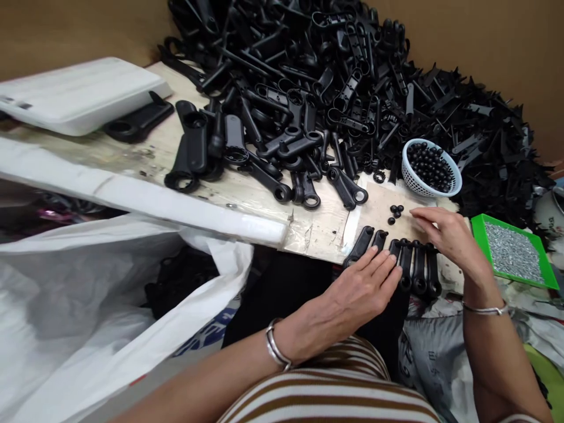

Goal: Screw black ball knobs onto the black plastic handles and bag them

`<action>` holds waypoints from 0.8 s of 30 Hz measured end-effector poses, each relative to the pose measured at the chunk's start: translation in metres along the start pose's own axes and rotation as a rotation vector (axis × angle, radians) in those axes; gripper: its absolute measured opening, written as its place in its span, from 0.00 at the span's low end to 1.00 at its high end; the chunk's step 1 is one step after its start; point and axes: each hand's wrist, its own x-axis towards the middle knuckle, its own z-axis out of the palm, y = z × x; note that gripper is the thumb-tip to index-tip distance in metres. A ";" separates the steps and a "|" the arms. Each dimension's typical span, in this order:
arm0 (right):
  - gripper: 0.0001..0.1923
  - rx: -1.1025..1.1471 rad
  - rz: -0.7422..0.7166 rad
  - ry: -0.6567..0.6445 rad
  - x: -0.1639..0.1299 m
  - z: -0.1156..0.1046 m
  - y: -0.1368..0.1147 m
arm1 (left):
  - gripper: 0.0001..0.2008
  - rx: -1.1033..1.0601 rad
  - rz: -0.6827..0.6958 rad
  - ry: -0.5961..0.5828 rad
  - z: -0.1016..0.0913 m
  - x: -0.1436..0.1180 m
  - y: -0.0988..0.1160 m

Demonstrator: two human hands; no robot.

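Observation:
Several black plastic crank-shaped handles [420, 267] lie side by side in a row at the table's front edge. My left hand [359, 288] rests flat across the row's left part, fingers stretched out, covering some of the handles. Above the row's right end is my right hand [453, 238], its fingers drawn together and pointing left; whatever may be between the fingertips is hidden. Just left of those fingertips sit a few loose small black balls [397, 214]. Behind them stands a light blue basket [409, 175] holding many similar balls.
A big heap of black plastic parts [308, 76] covers the back of the table. On the right is a green tray [480, 232] of small metal pieces. A white plastic box [83, 94] lies at the left, with a white sack [127, 352] below the table edge.

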 end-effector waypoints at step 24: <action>0.17 0.827 0.310 0.075 0.000 -0.003 0.004 | 0.11 0.072 -0.068 0.087 0.001 -0.013 -0.014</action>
